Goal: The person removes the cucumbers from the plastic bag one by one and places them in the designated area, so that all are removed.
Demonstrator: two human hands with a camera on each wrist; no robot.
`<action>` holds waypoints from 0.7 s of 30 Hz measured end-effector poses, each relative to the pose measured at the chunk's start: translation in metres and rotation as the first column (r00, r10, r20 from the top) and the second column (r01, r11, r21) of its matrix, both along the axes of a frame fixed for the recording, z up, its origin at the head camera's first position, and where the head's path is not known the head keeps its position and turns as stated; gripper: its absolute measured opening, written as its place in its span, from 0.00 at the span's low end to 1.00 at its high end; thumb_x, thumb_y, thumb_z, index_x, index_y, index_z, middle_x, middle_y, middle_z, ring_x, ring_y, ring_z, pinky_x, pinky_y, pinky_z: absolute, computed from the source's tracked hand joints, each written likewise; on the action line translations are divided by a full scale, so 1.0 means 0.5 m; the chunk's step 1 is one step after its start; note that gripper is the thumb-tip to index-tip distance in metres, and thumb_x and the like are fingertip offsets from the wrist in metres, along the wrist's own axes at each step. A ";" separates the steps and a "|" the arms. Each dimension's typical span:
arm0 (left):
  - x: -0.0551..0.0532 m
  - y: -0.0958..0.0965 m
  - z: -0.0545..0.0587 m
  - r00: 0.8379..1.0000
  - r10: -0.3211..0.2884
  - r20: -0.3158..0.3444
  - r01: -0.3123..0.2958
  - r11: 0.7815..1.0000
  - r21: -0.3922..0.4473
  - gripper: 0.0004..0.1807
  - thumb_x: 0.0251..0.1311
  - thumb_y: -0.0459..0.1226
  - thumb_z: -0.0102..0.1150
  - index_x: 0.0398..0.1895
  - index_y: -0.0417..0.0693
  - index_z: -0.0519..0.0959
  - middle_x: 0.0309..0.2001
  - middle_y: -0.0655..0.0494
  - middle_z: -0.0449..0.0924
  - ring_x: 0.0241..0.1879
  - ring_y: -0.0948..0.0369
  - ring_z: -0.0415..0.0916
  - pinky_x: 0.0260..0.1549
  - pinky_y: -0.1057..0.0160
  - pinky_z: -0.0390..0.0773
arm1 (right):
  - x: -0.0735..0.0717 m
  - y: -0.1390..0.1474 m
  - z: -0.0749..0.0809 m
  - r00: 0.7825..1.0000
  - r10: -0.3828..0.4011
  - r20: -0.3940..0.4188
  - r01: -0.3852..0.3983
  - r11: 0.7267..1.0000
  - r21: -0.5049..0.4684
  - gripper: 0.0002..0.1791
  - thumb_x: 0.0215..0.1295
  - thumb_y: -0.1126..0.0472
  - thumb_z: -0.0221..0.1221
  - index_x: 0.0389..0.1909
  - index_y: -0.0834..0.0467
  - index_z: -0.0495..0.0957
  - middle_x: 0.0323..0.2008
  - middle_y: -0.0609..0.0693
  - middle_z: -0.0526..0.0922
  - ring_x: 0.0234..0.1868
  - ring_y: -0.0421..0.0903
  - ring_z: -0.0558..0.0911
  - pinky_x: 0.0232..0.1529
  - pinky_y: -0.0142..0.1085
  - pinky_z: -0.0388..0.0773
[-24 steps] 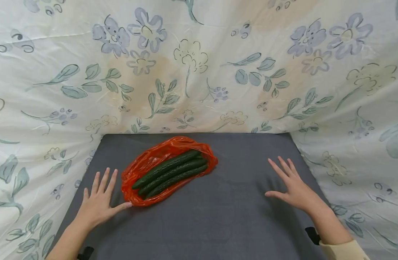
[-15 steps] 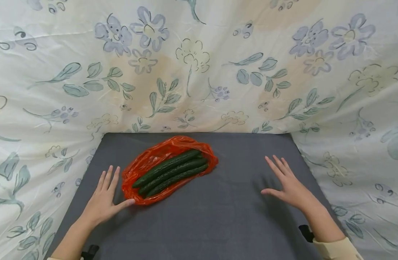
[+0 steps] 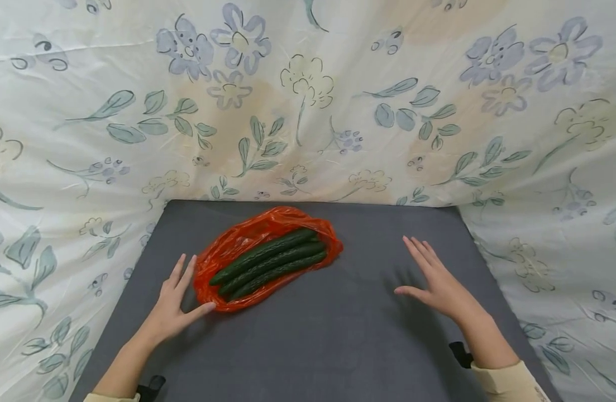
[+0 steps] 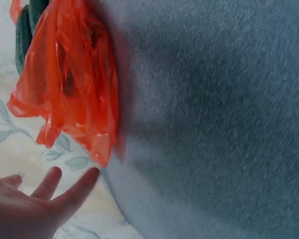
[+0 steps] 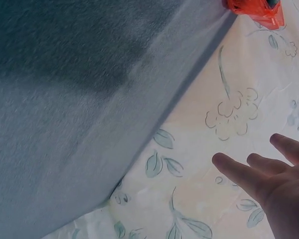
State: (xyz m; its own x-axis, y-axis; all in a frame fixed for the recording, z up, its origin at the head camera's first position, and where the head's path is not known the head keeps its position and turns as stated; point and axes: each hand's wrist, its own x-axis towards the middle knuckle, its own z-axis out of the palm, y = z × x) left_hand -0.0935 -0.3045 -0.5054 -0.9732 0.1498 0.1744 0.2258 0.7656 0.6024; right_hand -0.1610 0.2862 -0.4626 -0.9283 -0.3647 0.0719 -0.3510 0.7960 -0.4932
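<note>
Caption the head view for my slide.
Cucumbers in a red bag on a grey table, left hand beside the bag, right hand well apart.

- A person's right hand (image 3: 440,290) and left hand (image 3: 167,317), both bare.
- The right sleeve (image 3: 509,382) and left sleeve (image 3: 111,397), matching pale yellow.
- A small black fitting (image 3: 461,354) near each sleeve's end.

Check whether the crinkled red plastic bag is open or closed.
Open: in the head view, the red plastic bag lies spread around the long dark-green cucumbers, whose upper sides show uncovered.
</note>
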 end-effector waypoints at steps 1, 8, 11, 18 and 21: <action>0.000 0.001 -0.002 1.000 -0.002 -0.020 0.002 1.000 0.009 0.61 0.55 0.47 0.73 0.83 0.65 0.40 0.82 0.49 0.31 0.70 0.27 0.49 0.58 0.28 0.65 | -0.001 -0.003 0.000 1.000 0.002 0.002 -0.002 1.000 -0.001 0.66 0.50 0.38 0.74 0.82 0.42 0.40 0.81 0.58 0.43 0.80 0.66 0.40 0.66 0.74 0.50; -0.005 0.010 -0.015 0.991 -0.061 -0.115 0.077 0.987 0.139 0.63 0.50 0.34 0.77 0.83 0.56 0.42 0.81 0.43 0.37 0.62 0.40 0.66 0.32 0.57 0.85 | -0.007 -0.019 -0.003 1.000 0.019 -0.009 -0.019 1.000 -0.012 0.65 0.51 0.40 0.73 0.82 0.42 0.41 0.81 0.58 0.45 0.80 0.66 0.41 0.66 0.74 0.50; -0.009 0.012 -0.020 0.991 -0.045 -0.123 0.063 0.987 0.146 0.63 0.50 0.34 0.77 0.83 0.57 0.43 0.81 0.43 0.40 0.58 0.42 0.68 0.32 0.59 0.85 | -0.009 -0.024 -0.007 1.000 0.023 -0.017 -0.023 1.000 -0.014 0.65 0.50 0.40 0.74 0.82 0.41 0.41 0.81 0.58 0.46 0.80 0.66 0.43 0.66 0.74 0.51; -0.011 0.016 -0.029 0.988 -0.031 -0.151 0.039 0.998 0.048 0.56 0.52 0.37 0.76 0.81 0.50 0.51 0.77 0.37 0.50 0.52 0.46 0.63 0.28 0.64 0.76 | -0.010 -0.032 -0.012 0.999 0.047 -0.018 -0.048 0.998 -0.033 0.64 0.51 0.40 0.73 0.82 0.40 0.41 0.81 0.59 0.47 0.80 0.66 0.43 0.66 0.73 0.52; -0.009 0.016 -0.031 0.992 -0.023 -0.122 0.032 0.997 0.067 0.55 0.54 0.37 0.75 0.82 0.53 0.51 0.77 0.39 0.50 0.56 0.43 0.65 0.30 0.62 0.78 | -0.014 -0.038 -0.013 0.998 0.063 -0.028 -0.064 0.997 -0.042 0.64 0.50 0.40 0.74 0.82 0.41 0.42 0.80 0.59 0.48 0.80 0.66 0.43 0.66 0.73 0.53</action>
State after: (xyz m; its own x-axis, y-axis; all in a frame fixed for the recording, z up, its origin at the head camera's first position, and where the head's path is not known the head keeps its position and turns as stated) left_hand -0.0982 -0.2965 -0.5206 -0.9399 0.1598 0.3017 0.3207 0.7160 0.6200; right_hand -0.1678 0.2672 -0.4689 -0.9009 -0.4190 0.1133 -0.4138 0.7501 -0.5159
